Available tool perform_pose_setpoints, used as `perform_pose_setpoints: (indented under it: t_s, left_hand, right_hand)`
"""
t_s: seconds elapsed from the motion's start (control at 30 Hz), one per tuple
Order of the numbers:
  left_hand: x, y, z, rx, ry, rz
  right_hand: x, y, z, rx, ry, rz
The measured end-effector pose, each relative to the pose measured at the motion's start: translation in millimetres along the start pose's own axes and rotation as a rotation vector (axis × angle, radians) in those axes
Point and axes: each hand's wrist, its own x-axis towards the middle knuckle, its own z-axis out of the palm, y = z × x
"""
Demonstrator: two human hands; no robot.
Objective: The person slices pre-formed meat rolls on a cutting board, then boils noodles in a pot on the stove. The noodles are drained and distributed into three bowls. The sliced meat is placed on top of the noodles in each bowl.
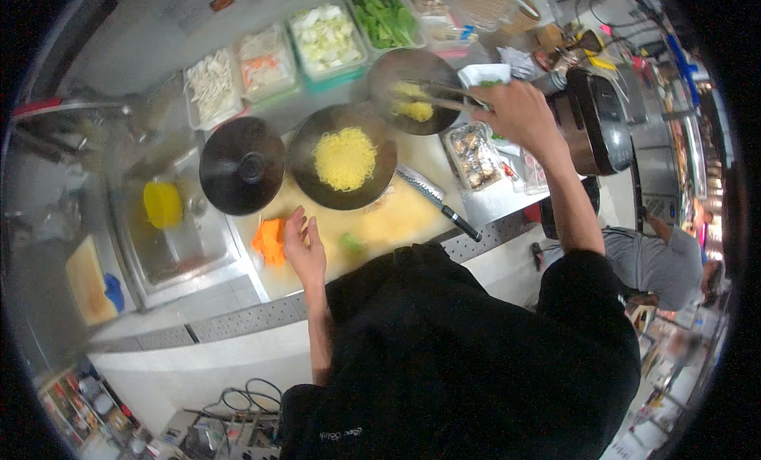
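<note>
My right hand (pixel 517 116) holds a blurred two-pronged utensil (pixel 447 105), chopsticks or tongs, which reaches into a dark bowl (pixel 380 73). Yellow noodles (pixel 415 108) lie at the bottom of that bowl, around the utensil's tips. In a second dark bowl (pixel 304 168) sits a round heap of yellow noodles (pixel 345 158). A third dark round vessel (pixel 223 162), with a ring at its middle, stands to the left. My left hand (pixel 306 249) hovers with fingers apart beside a crumpled orange cloth (pixel 271 241); contact is unclear. All this is over a pale cutting board (pixel 410 225).
A knife (pixel 437 198) lies right of the middle bowl. Tubs of chopped cabbage (pixel 328 37), leafy greens (pixel 385 17) and white strips (pixel 211 88) line the back. Left is a sink (pixel 172 264) with a yellow object (pixel 162 204). A black appliance (pixel 597 121) and another person (pixel 660 261) are right.
</note>
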Motion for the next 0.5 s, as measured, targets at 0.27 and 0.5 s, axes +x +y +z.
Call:
perform_pose_setpoints:
  t_s: [0.27,0.5]
  left_hand:
    - [-8.1,-1.4,-11.1,-0.100,-0.027,-0.119]
    - [-11.9,-3.6,-30.7,-0.020,-0.038,-0.130]
  right_hand:
    - [-37.1,-98.5,95.8,0.314,-0.047,-0.146]
    - [-42.7,-107.7,145.7,0.289,-0.018,-0.181]
